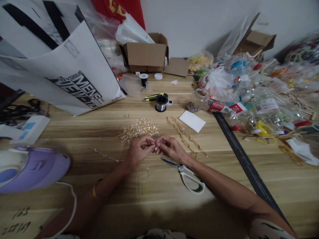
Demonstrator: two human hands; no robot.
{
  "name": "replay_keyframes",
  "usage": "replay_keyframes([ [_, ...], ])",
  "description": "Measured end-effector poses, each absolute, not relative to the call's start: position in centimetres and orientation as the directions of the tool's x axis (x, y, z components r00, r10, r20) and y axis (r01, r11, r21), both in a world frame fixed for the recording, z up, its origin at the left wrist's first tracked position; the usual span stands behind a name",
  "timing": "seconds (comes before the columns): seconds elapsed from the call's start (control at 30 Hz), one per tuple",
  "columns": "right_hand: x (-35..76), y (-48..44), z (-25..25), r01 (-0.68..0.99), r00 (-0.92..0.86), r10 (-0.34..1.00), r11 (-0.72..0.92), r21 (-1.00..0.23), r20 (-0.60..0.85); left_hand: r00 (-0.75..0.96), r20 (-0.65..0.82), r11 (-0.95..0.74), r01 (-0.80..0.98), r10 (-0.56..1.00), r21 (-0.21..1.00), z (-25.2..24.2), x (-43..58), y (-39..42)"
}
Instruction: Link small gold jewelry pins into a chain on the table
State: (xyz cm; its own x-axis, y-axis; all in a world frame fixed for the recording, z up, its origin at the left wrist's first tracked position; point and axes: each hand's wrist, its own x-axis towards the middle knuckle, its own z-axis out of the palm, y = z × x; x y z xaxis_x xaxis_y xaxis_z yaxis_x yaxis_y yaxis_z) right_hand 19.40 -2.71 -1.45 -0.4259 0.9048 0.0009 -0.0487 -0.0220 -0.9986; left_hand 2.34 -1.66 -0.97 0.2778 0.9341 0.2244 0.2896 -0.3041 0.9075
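Note:
My left hand (pixel 141 148) and my right hand (pixel 169 146) meet at the near edge of a pile of small gold and clear beads (pixel 139 130). Thumb and fingers of both are pinched together around something tiny, too small to name. Under my right wrist lie scissors (pixel 191 182) with white handles. A gold beaded chain (pixel 185 137) is laid out right of the pile. To the left of my left wrist runs a thin strand with a few beads (pixel 106 156). Several loose clear beads (pixel 147 169) rest on the table below my hands.
Behind the pile are a spool of silvery wire (pixel 161 104), a yellow-black cutter (pixel 152 97), a jar of beads (pixel 195 101) and a white card (pixel 192 121). A large white bag (pixel 74 69) and a purple appliance (pixel 37 169) stand left. Plastic bottles (pixel 261 96) crowd the right.

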Motion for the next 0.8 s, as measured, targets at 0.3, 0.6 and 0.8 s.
replay_keyframes([
  [0.3, 19.40, -2.61, -0.92, -0.062, -0.426, 0.904, -0.071, -0.996, -0.038, 0.246, 0.155, -0.216, 0.246, 0.957, 0.945, -0.70, 2.40, -1.66],
  [0.6, 19.27, -2.84, -1.07, -0.042, -0.417, 0.909, -0.029, -0.999, -0.008, 0.249, 0.108, -0.153, 0.172, 0.963, 0.973, -0.64, 2.38, -1.53],
  [0.8, 19.39, -2.80, -1.27, -0.023, -0.417, 0.909, 0.011, -1.000, 0.019, 0.269, 0.085, -0.135, 0.172, 0.959, 0.976, -0.70, 2.32, -1.53],
])
